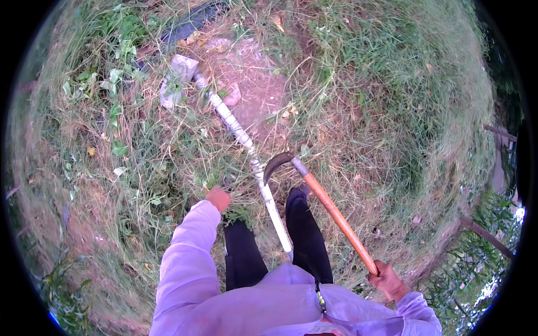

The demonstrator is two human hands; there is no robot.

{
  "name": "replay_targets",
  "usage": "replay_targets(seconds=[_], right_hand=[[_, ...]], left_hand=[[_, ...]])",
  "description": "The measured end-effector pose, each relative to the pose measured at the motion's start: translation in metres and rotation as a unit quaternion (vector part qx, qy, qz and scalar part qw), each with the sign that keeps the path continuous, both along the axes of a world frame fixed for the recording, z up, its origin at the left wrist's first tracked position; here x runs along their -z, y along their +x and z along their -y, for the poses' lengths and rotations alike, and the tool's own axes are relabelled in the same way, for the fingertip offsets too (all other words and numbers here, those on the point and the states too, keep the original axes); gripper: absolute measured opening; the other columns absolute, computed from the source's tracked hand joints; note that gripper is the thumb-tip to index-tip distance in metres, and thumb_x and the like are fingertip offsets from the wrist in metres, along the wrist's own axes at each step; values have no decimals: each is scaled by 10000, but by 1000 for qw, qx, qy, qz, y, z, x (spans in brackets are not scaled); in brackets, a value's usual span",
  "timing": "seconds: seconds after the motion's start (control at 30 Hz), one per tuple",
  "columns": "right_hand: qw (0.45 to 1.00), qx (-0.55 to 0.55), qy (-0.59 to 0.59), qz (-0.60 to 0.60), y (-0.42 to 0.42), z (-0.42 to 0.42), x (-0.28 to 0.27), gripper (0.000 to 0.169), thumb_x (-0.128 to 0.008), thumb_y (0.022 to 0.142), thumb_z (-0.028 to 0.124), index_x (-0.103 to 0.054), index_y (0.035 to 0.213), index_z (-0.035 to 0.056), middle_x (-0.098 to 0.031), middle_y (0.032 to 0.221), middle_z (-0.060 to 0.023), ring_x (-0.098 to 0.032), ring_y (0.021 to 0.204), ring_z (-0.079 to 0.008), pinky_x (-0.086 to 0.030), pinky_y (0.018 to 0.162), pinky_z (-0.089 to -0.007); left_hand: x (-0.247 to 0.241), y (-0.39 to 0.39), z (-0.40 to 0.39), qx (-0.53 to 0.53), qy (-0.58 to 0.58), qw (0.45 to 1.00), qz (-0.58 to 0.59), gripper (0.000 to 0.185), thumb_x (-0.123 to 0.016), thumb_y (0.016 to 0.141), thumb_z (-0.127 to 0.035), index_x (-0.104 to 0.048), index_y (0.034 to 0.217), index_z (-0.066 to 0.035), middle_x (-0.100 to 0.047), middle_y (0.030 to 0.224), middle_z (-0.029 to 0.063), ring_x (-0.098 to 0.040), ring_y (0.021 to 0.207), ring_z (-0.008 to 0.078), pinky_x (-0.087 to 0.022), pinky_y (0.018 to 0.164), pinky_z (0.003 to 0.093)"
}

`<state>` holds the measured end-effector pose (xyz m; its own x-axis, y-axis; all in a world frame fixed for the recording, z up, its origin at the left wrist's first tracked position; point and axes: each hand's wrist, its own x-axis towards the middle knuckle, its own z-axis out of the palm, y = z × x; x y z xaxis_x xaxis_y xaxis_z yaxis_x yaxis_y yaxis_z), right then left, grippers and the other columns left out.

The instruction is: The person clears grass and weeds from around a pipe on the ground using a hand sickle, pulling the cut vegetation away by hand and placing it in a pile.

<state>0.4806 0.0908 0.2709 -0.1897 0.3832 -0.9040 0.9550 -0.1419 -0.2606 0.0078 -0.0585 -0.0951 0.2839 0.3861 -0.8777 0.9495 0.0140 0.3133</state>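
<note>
My right hand [387,280] is closed round the lower end of the orange handle of a long-handled sickle [336,216]. Its dark curved blade [277,162] points left, close above a long white pole or pipe [232,122] on the ground. My left hand [218,198] is closed on a bunch of grass [239,213] in front of my left leg. The pole runs from between my legs up and left to a crumpled pale sheet [183,69].
Tangled cut and growing grass surrounds me. Bare soil [260,92] shows ahead, with a dark flat strip [189,23] beyond. Broad-leaved weeds [113,82] grow at upper left. Thin posts or branches [487,235] and leafy plants stand at the right edge.
</note>
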Motion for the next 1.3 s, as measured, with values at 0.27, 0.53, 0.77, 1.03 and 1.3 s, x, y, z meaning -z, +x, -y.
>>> replay_targets(seconds=[0.27,0.53,0.77,1.03,1.3], right_hand=[[954,287,47,-67,-32,-26,62,91,-555,753,21,-489,815,28,-489,583,-5,-446,447,-67,-371,387,-246],[975,51,186,-111,-64,-49,94,159,-606,731,96,-515,818,-1,-514,591,-76,-501,512,-153,-421,480,-322],[977,-3,179,-117,-118,-57,128,245,-610,732,124,-507,906,-14,-564,685,-198,-577,615,-324,-460,590,-387],[981,-3,196,11,-161,-54,275,315,-633,756,191,-572,968,-34,-621,827,-231,-617,802,-376,-492,713,-417],[989,-56,102,93,-58,38,244,307,-659,718,226,-622,885,-30,-626,837,-232,-610,853,-379,-492,741,-409]], left_hand=[[-94,-74,183,-220,8,950,-223,163,-527,779,-179,-640,851,-86,-673,828,113,-662,754,278,-526,646,415],[-328,-56,464,-365,-278,793,-400,293,-487,821,-227,-635,989,-38,-644,1001,169,-629,925,331,-523,755,398],[-466,-84,606,-376,-311,697,-526,288,-515,801,-208,-604,1034,-63,-631,1041,149,-611,957,338,-500,783,438],[-247,-25,289,-510,177,818,-199,649,-620,686,-38,-391,1293,-49,-381,1325,184,-355,1238,357,-305,1038,384],[-205,32,165,-477,215,851,38,501,-632,747,-86,-476,1221,-43,-422,1291,195,-430,1176,354,-365,995,371]])
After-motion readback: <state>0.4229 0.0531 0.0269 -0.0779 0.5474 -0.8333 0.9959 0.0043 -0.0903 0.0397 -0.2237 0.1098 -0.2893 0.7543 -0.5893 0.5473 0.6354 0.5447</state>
